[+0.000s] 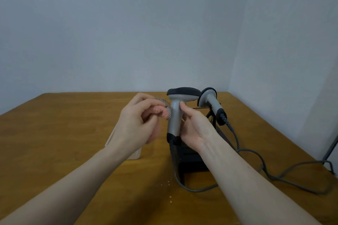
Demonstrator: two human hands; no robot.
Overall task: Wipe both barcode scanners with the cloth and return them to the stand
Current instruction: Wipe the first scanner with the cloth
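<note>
My right hand (194,127) grips scanner (176,111) by its handle, upright. My left hand (136,124) pinches cloth (165,108) against the handle. Second scanner (210,102) sits on stand (192,160), beyond my right hand.

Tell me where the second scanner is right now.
In the head view, the second scanner sits on the black stand, right of centre, just behind and right of the scanner held in the right hand.
</note>
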